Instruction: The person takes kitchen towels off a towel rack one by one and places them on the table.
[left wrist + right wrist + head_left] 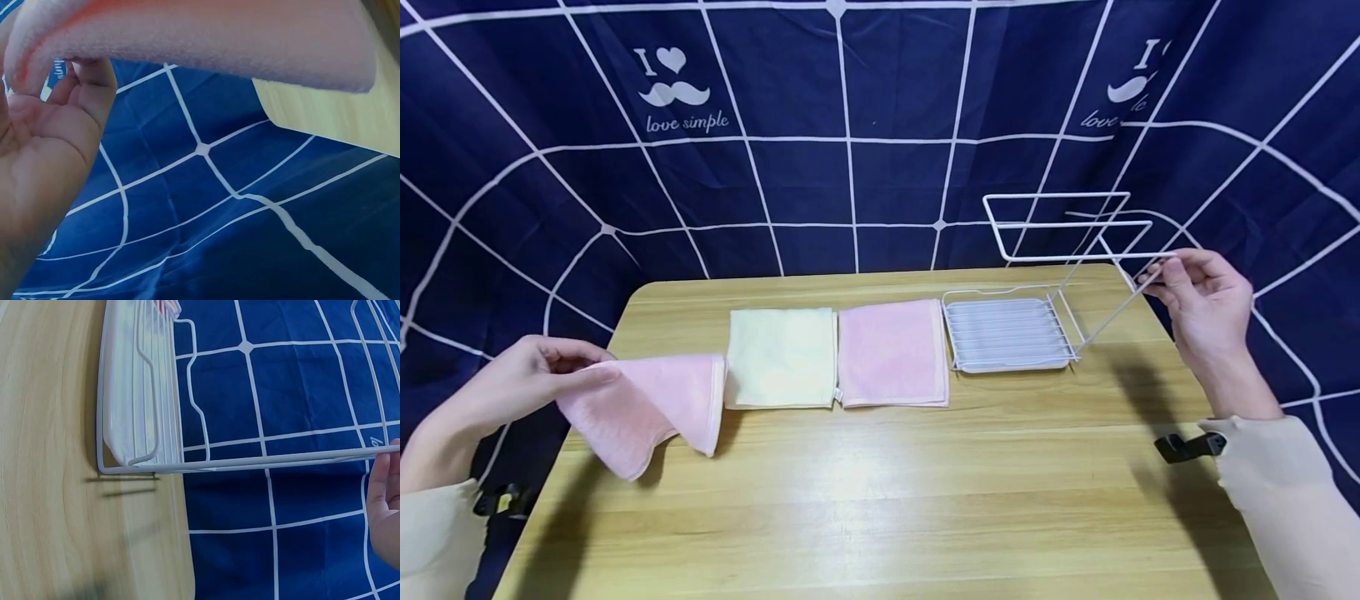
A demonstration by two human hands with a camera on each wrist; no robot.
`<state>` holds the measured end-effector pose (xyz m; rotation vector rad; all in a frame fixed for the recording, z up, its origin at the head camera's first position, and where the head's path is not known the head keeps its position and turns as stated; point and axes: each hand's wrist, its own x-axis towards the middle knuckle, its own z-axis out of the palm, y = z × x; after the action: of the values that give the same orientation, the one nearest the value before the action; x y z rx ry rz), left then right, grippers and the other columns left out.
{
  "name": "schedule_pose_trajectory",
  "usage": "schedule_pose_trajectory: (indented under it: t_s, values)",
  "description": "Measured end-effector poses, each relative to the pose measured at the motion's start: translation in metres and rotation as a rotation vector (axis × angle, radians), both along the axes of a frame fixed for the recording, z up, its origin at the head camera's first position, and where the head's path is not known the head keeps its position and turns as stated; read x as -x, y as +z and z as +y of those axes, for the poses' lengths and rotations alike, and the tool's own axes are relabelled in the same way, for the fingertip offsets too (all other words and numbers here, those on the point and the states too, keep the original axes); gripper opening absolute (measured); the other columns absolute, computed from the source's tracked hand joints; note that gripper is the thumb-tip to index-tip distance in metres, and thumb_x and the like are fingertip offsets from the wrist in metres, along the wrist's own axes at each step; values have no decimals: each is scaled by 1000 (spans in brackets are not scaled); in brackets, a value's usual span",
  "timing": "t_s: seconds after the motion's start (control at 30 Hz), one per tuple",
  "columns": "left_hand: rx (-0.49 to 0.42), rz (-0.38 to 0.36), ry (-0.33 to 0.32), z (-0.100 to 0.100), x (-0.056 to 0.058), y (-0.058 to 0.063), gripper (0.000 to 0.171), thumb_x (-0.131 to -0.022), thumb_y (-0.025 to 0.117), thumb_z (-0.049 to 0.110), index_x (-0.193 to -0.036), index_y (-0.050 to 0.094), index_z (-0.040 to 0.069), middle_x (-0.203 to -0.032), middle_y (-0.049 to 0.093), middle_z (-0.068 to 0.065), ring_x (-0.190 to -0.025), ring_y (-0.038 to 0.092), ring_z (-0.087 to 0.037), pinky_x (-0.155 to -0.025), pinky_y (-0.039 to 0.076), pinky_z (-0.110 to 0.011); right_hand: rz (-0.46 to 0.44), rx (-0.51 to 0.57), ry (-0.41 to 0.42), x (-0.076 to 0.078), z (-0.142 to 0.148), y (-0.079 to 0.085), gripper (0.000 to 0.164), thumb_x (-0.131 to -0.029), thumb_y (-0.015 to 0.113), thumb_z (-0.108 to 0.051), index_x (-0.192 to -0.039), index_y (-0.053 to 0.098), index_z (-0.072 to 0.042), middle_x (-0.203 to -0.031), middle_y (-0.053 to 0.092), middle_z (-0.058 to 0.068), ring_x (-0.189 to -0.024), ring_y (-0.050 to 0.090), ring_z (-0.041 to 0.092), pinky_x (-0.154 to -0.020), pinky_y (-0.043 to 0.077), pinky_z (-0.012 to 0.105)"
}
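At the left end of the table, my left hand pinches a pink cloth by its far left corner; its near edge droops in folds. The left wrist view shows the fluffy pink cloth above my palm. My right hand holds a white wire rack at its upper right corner, thumb on the wire. A whitish tray lies in the rack's base. In the right wrist view the fingers touch the upright wire.
A folded pale yellow cloth and a folded pink cloth lie side by side between the hands, left of the rack. The wooden table has rounded far corners. Dark blue fabric with white lines hangs behind and beside it.
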<state>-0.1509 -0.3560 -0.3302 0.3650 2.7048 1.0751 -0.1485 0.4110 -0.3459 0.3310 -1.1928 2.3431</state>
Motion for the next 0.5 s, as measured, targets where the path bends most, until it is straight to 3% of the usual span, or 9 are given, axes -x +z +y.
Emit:
schedule_pose_trajectory:
  t_s: [0.27,0.5]
  values:
    - [40,-13,37,-3,10,-7,8,-99,75,18,-102,79,11,-81,74,17,-71,60,0,-61,47,-20,16,25,14,-1,1,-2,13,-97,51,22,-104,62,22,-87,73,30,-79,76,35,-73,66,39]
    - [-15,22,29,-1,22,-17,7,-98,74,12,-102,80,11,-84,74,23,-73,61,3,-63,47,-16,31,15,6,0,-1,-4,14,-97,51,22,-104,63,22,-87,73,30,-79,75,34,-72,65,38]
